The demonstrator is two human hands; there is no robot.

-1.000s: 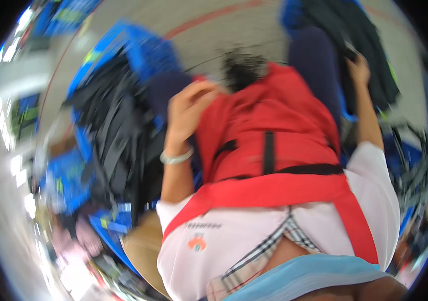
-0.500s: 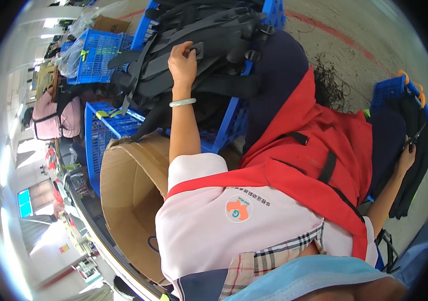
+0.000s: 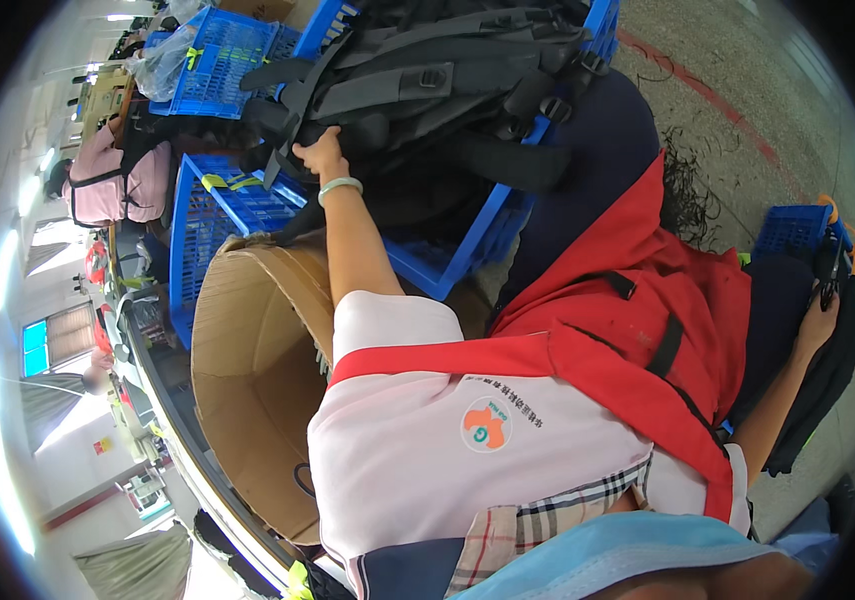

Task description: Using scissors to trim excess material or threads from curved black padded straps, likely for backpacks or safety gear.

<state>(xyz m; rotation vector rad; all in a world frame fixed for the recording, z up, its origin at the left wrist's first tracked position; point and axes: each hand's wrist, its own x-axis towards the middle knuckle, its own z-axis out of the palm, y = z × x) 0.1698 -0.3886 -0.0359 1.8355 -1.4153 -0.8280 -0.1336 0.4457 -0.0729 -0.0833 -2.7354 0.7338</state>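
Observation:
A heap of black and grey padded straps (image 3: 427,85) with buckles lies over a blue plastic crate in front of me. My left hand (image 3: 323,157) is at the heap's lower left edge, closed around a black padded strap (image 3: 362,132); its fingertips are partly hidden. Far to the right, beside my knee, my right hand (image 3: 819,322) is wrapped round dark scissors (image 3: 828,268). Those scissors point away from me, over black straps (image 3: 815,405) hanging from a smaller blue basket (image 3: 790,229).
An open cardboard box (image 3: 247,360) stands at my left, next to a blue crate (image 3: 197,225). Another blue crate (image 3: 227,65) is farther back. Black trimmings (image 3: 689,195) litter the floor. A person in pink (image 3: 122,175) sits at the far left.
My left hand has left the grey strap's buckle and moved down and left to the heap's edge. My right hand still holds the scissors, which now point more directly away.

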